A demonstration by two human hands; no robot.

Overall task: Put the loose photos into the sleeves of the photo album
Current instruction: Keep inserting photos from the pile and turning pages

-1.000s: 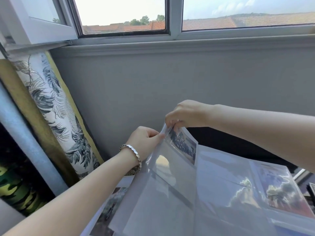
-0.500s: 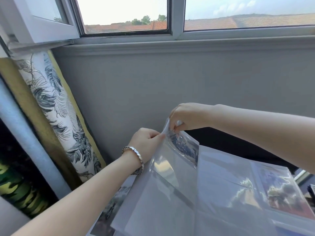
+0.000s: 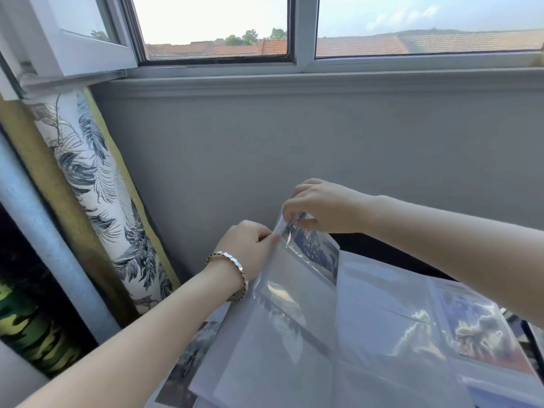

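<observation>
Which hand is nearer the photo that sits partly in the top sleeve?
Right. The right hand pinches the photo at its top edge. The left hand is just to the photo's left, pinching the sleeve at its edge, and is not plainly touching the photo.

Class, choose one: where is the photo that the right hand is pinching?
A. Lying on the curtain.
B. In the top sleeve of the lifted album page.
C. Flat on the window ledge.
B: the right hand pinches the photo at the mouth of the top sleeve of the album page, whose edge the left hand holds.
</observation>
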